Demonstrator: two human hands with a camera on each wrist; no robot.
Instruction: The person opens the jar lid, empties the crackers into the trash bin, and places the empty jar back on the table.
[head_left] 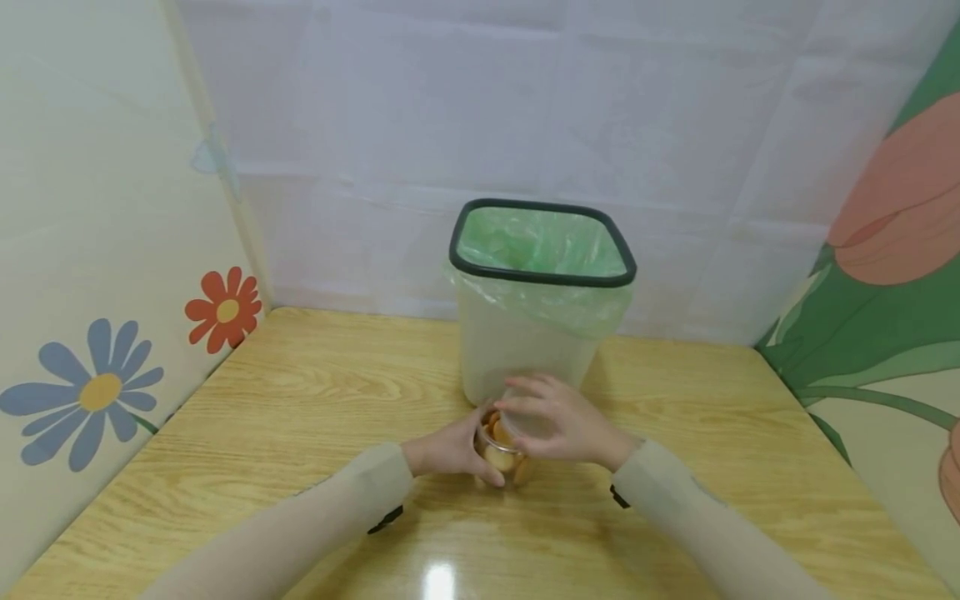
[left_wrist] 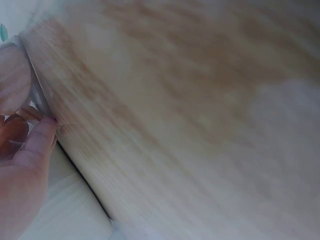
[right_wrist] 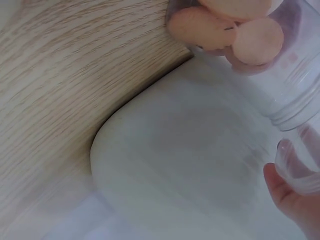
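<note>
A clear jar (right_wrist: 272, 97) holds several round, orange-tan biscuits (right_wrist: 257, 42). In the head view its mouth faces up, in front of the bin. My left hand (head_left: 455, 450) grips the jar from the left, thumb on the near side; its thumb side also shows at the left edge of the left wrist view. Just off the jar's mouth, my right hand (head_left: 558, 421) holds a clear lid (right_wrist: 300, 172) between its fingers and thumb. In the right wrist view a gap shows between the lid and the jar's threaded neck.
Right behind the jar stands a white bin (head_left: 525, 342) with a dark rim (head_left: 543, 277) and a pale green liner (head_left: 555, 237). The wood-grain table (head_left: 360, 375) meets a white cloth backdrop and flower-patterned side panels.
</note>
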